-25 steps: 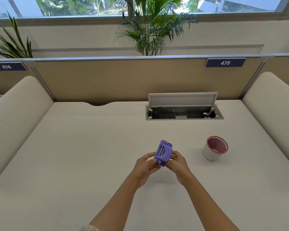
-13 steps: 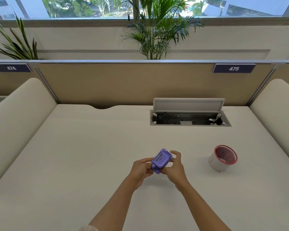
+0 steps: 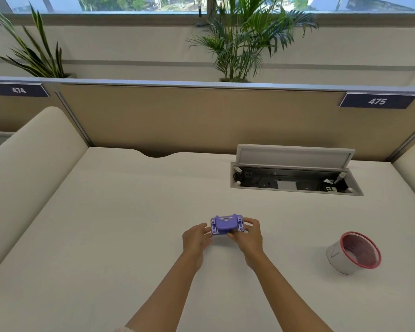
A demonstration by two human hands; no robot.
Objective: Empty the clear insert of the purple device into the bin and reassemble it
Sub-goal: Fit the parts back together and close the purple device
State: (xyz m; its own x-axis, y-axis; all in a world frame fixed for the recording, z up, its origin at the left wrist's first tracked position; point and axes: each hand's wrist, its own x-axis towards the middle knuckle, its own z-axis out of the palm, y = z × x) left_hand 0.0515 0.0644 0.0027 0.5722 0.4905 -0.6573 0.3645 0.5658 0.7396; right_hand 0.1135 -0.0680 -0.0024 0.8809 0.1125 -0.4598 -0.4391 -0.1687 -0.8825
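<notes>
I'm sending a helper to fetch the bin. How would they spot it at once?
Start at the open cable hatch set into the white desk. Nearer the person, to its right, stands the bin, right of both hands. It is a small white tub with a red rim, tipped toward the camera.

purple device [image 3: 227, 225] btwn both hands
</notes>
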